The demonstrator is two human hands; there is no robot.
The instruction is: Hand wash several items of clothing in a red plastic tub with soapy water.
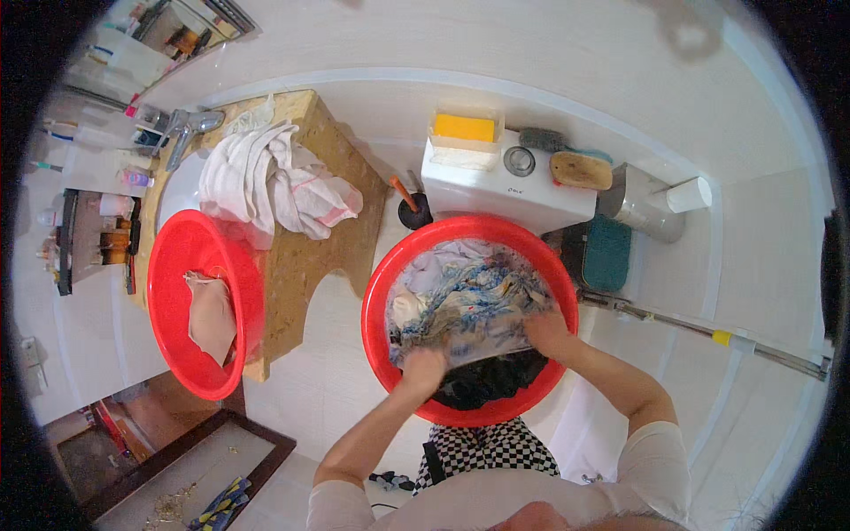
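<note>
A large red plastic basin stands before me, full of wet laundry. Blue, white and tan patterned cloth fills its far part; a black garment lies in the part nearest me. My left hand grips an edge of light, patterned cloth at the basin's near left. On the right, my right hand has hold of the same cloth near the rim. The cloth stretches between both hands above the black garment. Motion blurs the fingers, and some are hidden.
A second red basin with a beige cloth sits on the sink counter, beside white towels. Beyond my basin are a toilet tank bearing a scrub brush, a plunger and a grey bin.
</note>
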